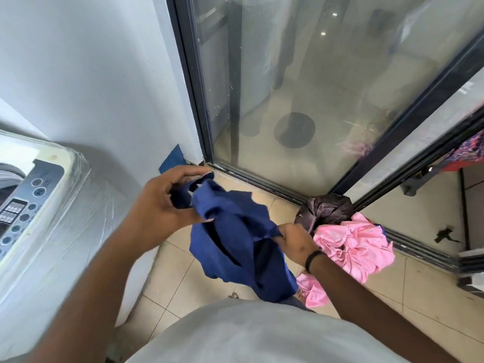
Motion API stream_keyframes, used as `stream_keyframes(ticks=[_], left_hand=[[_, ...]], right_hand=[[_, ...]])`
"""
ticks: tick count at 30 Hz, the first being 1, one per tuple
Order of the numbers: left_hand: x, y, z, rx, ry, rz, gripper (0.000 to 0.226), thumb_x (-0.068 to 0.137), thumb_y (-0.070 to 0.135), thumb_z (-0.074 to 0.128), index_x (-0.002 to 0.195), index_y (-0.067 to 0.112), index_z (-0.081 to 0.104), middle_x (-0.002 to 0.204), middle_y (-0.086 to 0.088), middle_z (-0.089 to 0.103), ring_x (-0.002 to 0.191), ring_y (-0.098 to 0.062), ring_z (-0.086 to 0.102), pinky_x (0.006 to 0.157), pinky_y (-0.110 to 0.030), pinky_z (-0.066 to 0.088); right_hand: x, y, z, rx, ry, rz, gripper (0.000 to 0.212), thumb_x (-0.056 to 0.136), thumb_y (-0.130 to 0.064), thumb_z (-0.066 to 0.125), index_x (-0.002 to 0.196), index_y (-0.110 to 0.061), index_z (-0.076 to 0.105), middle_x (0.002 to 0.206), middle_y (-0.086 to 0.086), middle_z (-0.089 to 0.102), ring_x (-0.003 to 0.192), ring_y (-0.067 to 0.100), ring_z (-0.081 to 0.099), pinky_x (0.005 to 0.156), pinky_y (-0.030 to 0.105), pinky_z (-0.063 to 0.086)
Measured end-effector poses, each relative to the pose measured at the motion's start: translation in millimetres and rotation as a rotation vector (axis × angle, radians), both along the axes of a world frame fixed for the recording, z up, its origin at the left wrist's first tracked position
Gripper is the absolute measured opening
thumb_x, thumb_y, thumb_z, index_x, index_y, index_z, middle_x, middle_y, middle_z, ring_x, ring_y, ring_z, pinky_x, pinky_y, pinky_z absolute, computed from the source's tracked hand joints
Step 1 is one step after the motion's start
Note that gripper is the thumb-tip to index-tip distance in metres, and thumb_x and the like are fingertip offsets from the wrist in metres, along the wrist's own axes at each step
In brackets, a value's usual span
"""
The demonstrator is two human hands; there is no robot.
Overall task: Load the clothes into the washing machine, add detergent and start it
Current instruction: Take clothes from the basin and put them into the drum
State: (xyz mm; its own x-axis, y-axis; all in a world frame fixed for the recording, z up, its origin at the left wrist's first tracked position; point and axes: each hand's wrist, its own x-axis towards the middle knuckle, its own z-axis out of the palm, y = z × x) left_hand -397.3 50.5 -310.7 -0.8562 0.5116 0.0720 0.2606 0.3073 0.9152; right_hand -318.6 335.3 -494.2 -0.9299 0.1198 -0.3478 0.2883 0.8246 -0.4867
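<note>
A dark blue garment hangs in the air between both my hands, above the tiled floor. My left hand grips its upper end with curled fingers and thumb. My right hand, with a black band on the wrist, pinches a fold at its right side. The top-loading washing machine stands at the left, wrapped in clear plastic, with its control panel showing and part of the open drum at the frame's edge. On the floor at the right lie a pink garment and a dark brown one.
A glass sliding door with dark frame fills the space ahead, its track running along the floor. A white wall rises behind the machine. A small blue piece lies at the wall's foot. Colourful fabric shows at the right edge.
</note>
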Motion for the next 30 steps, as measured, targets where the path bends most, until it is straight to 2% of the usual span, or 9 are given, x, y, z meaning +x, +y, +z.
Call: stream_keyframes(ticks=[5, 8, 13, 15, 17, 22, 26, 28, 30], left_hand=[[1, -8, -15, -0.059, -0.095, 0.02, 0.094, 0.046, 0.023, 0.1, 0.13, 0.029, 0.06, 0.099, 0.029, 0.067, 0.092, 0.006, 0.061, 0.075, -0.005, 0.044], [3, 11, -35, -0.154, -0.106, -0.031, 0.096, 0.048, 0.054, 0.094, 0.135, 0.04, 0.055, 0.124, 0.018, 0.062, 0.112, -0.005, 0.06, 0.088, -0.015, 0.048], [16, 50, -66, -0.432, 0.132, -0.055, 0.013, 0.092, 0.02, 0.069, 0.099, 0.021, 0.059, 0.087, 0.005, 0.062, 0.078, -0.012, 0.061, 0.074, -0.021, 0.049], [18, 62, -64, -0.341, 0.11, 0.157, 0.02, 0.104, 0.007, 0.039, 0.091, 0.015, 0.05, 0.084, -0.001, 0.052, 0.078, -0.013, 0.054, 0.076, -0.023, 0.043], [21, 70, -57, -0.255, -0.006, 0.24, 0.021, 0.104, 0.004, 0.041, 0.09, 0.011, 0.054, 0.081, -0.003, 0.061, 0.079, -0.016, 0.06, 0.078, -0.028, 0.05], [22, 68, -36, 0.074, -0.205, 0.423, 0.011, 0.093, 0.018, 0.069, 0.084, 0.016, 0.063, 0.076, -0.003, 0.068, 0.073, -0.019, 0.065, 0.064, -0.032, 0.051], [22, 70, -15, 0.199, -0.204, 0.402, 0.008, 0.093, 0.018, 0.069, 0.085, 0.02, 0.067, 0.085, -0.002, 0.072, 0.084, -0.019, 0.07, 0.08, -0.047, 0.059], [22, 71, -10, 0.286, -0.267, 0.378, 0.004, 0.092, 0.02, 0.07, 0.091, 0.023, 0.07, 0.091, -0.001, 0.075, 0.09, -0.017, 0.072, 0.086, -0.05, 0.059], [21, 69, -13, 0.352, -0.349, 0.372, 0.013, 0.092, 0.019, 0.07, 0.105, 0.018, 0.07, 0.103, -0.004, 0.076, 0.1, -0.02, 0.073, 0.09, -0.054, 0.057]], right_hand=[[-21, -8, 81, 0.024, 0.256, 0.128, 0.026, 0.084, -0.018, 0.051, 0.061, -0.024, 0.042, 0.062, 0.003, 0.052, 0.064, 0.033, 0.051, 0.061, 0.041, 0.045], [-36, -34, 145, -0.013, 0.428, 0.242, 0.025, 0.078, -0.019, 0.047, 0.06, -0.026, 0.032, 0.06, -0.002, 0.044, 0.062, 0.028, 0.043, 0.058, 0.036, 0.034], [-41, -79, 200, -0.284, 0.556, 0.241, 0.03, 0.074, -0.002, 0.052, 0.059, -0.02, 0.032, 0.053, -0.006, 0.033, 0.055, 0.016, 0.032, 0.053, 0.034, 0.026], [-37, -81, 201, -0.478, 0.509, 0.249, 0.02, 0.077, -0.002, 0.057, 0.067, -0.017, 0.049, 0.061, -0.007, 0.05, 0.061, 0.011, 0.048, 0.058, 0.032, 0.041], [-30, -69, 193, -0.704, 0.459, 0.21, 0.033, 0.078, 0.0, 0.061, 0.106, -0.017, 0.064, 0.101, -0.004, 0.069, 0.1, 0.009, 0.065, 0.089, 0.034, 0.052], [-5, -13, 112, -0.571, 0.393, -0.05, 0.095, 0.072, -0.025, 0.063, 0.156, -0.028, 0.018, 0.162, -0.007, 0.022, 0.15, 0.009, 0.016, 0.122, 0.049, 0.02], [20, -15, 39, -0.333, 0.112, -0.038, 0.144, 0.053, -0.068, 0.085, 0.155, -0.038, -0.012, 0.164, -0.014, -0.013, 0.15, 0.001, -0.006, 0.123, 0.044, 0.019], [22, -31, 26, -0.332, 0.096, -0.098, 0.143, 0.051, -0.066, 0.088, 0.156, -0.039, -0.005, 0.166, -0.009, 0.001, 0.151, 0.009, 0.012, 0.118, 0.038, 0.032], [16, -44, 29, -0.387, 0.148, -0.203, 0.107, 0.068, -0.047, 0.086, 0.153, -0.035, 0.021, 0.153, -0.005, 0.038, 0.136, 0.012, 0.044, 0.1, 0.016, 0.043]])
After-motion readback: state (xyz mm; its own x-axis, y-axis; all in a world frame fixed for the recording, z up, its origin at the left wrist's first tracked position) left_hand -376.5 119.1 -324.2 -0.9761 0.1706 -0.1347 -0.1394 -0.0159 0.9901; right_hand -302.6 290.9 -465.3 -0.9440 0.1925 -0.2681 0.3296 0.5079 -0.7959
